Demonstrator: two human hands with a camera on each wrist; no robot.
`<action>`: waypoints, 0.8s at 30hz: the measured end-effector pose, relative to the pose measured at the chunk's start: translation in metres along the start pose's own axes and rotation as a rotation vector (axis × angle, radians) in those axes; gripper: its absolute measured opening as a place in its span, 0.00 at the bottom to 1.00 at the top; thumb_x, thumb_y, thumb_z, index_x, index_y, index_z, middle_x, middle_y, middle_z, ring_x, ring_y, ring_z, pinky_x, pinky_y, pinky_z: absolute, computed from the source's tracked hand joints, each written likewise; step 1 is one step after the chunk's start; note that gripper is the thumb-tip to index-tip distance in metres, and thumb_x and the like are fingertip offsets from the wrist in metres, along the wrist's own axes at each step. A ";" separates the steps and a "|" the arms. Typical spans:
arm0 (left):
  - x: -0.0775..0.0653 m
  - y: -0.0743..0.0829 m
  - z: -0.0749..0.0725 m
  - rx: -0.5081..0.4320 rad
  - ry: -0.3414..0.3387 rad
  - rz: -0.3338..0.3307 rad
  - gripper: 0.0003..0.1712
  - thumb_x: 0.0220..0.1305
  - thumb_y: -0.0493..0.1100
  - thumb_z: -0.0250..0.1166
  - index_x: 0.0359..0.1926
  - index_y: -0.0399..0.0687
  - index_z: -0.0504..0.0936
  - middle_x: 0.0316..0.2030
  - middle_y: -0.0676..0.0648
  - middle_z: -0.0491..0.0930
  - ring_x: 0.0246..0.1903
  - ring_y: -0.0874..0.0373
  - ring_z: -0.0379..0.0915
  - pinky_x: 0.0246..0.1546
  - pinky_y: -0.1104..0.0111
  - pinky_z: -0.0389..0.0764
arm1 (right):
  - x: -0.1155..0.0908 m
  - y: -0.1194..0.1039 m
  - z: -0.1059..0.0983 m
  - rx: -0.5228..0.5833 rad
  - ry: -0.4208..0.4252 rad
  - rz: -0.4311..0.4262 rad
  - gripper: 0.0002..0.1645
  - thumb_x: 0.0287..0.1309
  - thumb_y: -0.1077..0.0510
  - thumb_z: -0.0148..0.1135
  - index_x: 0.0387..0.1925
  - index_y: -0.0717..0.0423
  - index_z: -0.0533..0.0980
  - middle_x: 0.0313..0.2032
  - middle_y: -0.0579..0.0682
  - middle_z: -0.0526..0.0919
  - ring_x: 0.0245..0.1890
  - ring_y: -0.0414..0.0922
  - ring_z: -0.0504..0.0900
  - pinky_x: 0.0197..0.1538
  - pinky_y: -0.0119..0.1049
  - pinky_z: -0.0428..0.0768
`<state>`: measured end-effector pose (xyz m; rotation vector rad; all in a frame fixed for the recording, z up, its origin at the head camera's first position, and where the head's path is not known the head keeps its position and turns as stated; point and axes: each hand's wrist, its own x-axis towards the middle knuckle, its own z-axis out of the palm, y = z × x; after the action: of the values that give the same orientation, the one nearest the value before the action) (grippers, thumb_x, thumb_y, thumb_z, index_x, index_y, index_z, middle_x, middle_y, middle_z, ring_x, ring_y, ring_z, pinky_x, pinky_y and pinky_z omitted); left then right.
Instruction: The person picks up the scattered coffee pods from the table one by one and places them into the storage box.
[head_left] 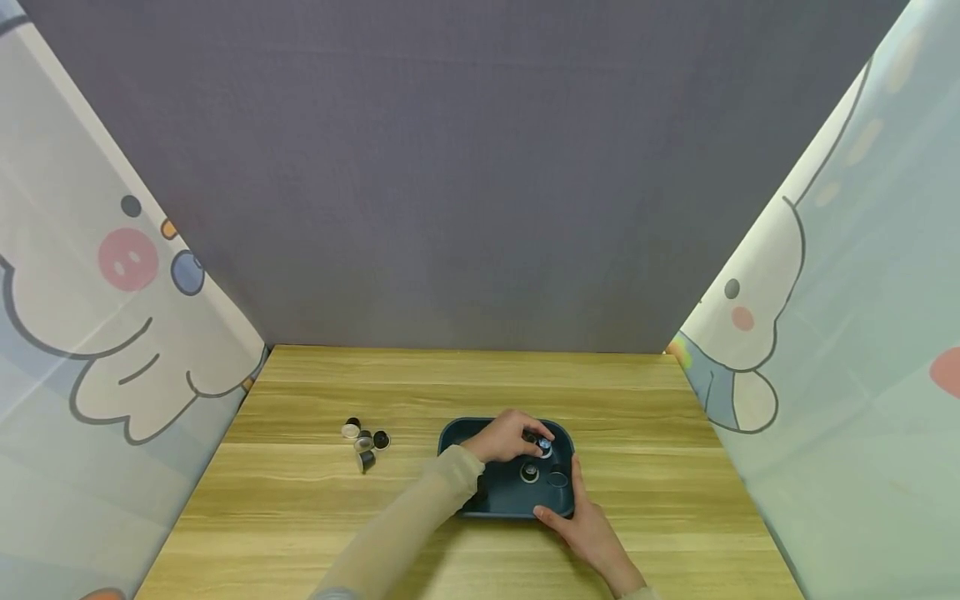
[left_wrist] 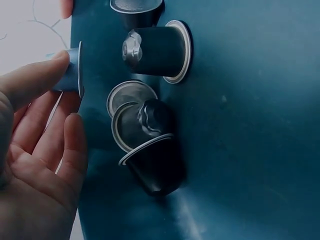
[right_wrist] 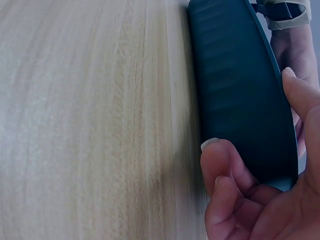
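Note:
My left hand [head_left: 512, 437] reaches over the far right part of a dark teal tray [head_left: 506, 510]. Between thumb and fingers it pinches a light blue coffee capsule [left_wrist: 71, 75], whose rim faces the tray. Several dark capsules lie inside, among them a black capsule [left_wrist: 155, 167] tipped on its side and a dark green capsule [left_wrist: 157, 50] with a silvery rim. My right hand [head_left: 590, 533] grips the tray's near right corner, thumb at the near rim and fingers along the right side. In the right wrist view its fingertips [right_wrist: 216, 150] curl against the outer wall.
Left of the tray, a small cluster of coffee capsules [head_left: 364, 442] lies on the wooden table [head_left: 300, 517]. A grey cloth wall [head_left: 465, 183] rises behind the table, and cartoon-printed panels [head_left: 847, 433] flank both sides.

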<state>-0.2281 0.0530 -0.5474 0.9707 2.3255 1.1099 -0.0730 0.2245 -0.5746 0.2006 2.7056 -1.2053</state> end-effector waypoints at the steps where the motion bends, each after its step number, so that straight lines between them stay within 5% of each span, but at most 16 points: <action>1: 0.000 -0.001 0.001 0.002 0.002 0.000 0.15 0.60 0.40 0.73 0.48 0.57 0.89 0.48 0.60 0.83 0.42 0.70 0.75 0.38 0.75 0.77 | 0.000 0.000 0.000 0.006 -0.006 0.004 0.69 0.57 0.34 0.68 0.79 0.57 0.34 0.45 0.72 0.81 0.38 0.55 0.83 0.44 0.54 0.80; 7: 0.006 -0.007 0.007 0.013 0.004 -0.003 0.15 0.60 0.41 0.73 0.48 0.59 0.89 0.47 0.62 0.83 0.44 0.70 0.75 0.40 0.76 0.77 | 0.001 -0.002 0.000 0.062 -0.056 0.025 0.69 0.60 0.35 0.66 0.79 0.54 0.29 0.17 0.49 0.76 0.17 0.45 0.75 0.29 0.38 0.72; 16: 0.009 -0.007 0.010 0.009 0.001 -0.008 0.14 0.60 0.40 0.73 0.47 0.59 0.89 0.47 0.61 0.83 0.44 0.69 0.76 0.40 0.75 0.78 | 0.001 -0.001 0.000 0.083 -0.072 0.020 0.68 0.61 0.35 0.65 0.78 0.54 0.28 0.16 0.48 0.76 0.16 0.44 0.75 0.26 0.37 0.71; 24: 0.010 -0.010 0.013 -0.033 -0.008 -0.015 0.15 0.60 0.37 0.73 0.48 0.56 0.88 0.42 0.61 0.84 0.41 0.70 0.77 0.39 0.75 0.79 | 0.001 -0.002 0.000 0.034 -0.049 0.017 0.69 0.60 0.34 0.65 0.79 0.56 0.30 0.21 0.49 0.76 0.25 0.46 0.78 0.39 0.46 0.76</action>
<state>-0.2318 0.0628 -0.5637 0.9424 2.2967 1.1327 -0.0740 0.2237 -0.5734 0.1957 2.6373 -1.2362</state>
